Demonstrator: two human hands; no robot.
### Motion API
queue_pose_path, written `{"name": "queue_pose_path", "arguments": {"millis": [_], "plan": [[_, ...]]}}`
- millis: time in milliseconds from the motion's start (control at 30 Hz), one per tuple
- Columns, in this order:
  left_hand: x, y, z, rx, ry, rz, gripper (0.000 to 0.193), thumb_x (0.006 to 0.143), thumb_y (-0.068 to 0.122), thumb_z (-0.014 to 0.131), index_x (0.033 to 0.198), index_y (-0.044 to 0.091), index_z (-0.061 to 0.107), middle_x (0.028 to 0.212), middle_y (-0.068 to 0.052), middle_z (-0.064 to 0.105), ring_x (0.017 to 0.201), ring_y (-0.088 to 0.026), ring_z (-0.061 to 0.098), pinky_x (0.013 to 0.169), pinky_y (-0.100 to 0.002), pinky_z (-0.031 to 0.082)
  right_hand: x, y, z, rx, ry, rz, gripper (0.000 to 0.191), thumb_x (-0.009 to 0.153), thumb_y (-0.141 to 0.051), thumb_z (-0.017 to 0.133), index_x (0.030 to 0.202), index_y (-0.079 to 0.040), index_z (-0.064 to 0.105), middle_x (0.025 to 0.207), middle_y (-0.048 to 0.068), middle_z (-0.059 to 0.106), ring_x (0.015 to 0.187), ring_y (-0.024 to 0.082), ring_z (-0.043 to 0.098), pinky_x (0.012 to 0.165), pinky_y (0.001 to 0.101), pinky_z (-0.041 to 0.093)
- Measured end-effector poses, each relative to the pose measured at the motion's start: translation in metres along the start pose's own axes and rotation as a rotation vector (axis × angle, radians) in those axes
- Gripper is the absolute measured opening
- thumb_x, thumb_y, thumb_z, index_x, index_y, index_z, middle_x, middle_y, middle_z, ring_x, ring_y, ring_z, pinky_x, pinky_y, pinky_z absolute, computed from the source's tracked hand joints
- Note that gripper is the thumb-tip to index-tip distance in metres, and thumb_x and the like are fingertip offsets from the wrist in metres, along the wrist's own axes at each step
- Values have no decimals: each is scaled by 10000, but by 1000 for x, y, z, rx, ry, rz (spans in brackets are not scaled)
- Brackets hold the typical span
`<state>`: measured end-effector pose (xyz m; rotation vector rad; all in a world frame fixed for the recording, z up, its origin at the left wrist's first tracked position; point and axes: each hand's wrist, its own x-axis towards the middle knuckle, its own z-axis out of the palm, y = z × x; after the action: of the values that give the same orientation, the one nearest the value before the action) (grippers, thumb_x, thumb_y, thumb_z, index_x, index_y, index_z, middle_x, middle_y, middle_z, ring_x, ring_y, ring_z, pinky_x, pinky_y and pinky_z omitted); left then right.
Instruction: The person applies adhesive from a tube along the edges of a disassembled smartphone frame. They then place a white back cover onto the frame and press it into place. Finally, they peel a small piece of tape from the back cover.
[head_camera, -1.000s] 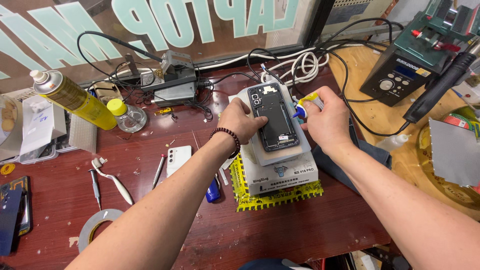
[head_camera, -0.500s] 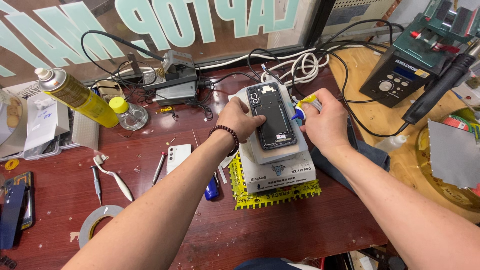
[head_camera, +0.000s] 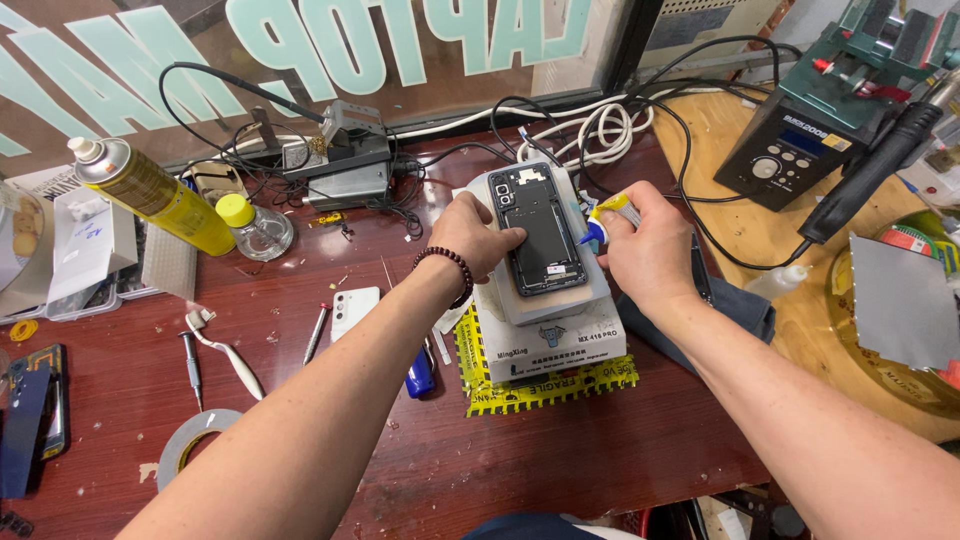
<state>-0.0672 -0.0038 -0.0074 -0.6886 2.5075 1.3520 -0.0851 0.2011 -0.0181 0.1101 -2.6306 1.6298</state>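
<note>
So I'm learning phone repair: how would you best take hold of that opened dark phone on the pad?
Probably by its long side edges, from above. The phone lies flat, open side up, on the grey pad, so pinching the frame avoids touching the exposed inside.

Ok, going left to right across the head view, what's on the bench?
Yellow spray can → yellow-capped bottle → white phone → left hand → opened dark phone → right hand → black station with dials → grey sheet.
</note>
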Motion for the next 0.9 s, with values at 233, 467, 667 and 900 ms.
{"name": "queue_pose_path", "arguments": {"millis": [233,467,667,900], "plan": [[0,0,0,-5,1,-7,523,770,286,860,1101,8,565,961,-147,728,761,-222,752,519,-337,621,-3,-1,-1,-37,2,3,106,960,-100,665,960,-2,623,823,116,734,645,182,747,507,315,620],[0,0,0,5,5,-3,525,775,285,861,1109,7,566,977,-156,732,749,-228,759,513,-337,617,-6,-2,-3,-70,-4,-6,115,964,-110,666,948,-7,616,793,113,728,617,180,739,500,312,603],[4,-1,0,-14,-5,-26,534,763,273,869,1110,9,561,949,-158,736,743,-228,757,528,-352,635,-10,-3,-5,-61,-7,1,118,961,-107,664,944,-6,605,796,113,727,627,181,741,497,322,602],[5,-3,1,-20,2,-22,537,755,268,873,1108,7,564,930,-150,729,737,-229,755,523,-365,637,-15,-3,-5,-103,4,-48,119,954,-102,670,947,-2,605,796,120,727,640,192,747,500,336,597]]}}
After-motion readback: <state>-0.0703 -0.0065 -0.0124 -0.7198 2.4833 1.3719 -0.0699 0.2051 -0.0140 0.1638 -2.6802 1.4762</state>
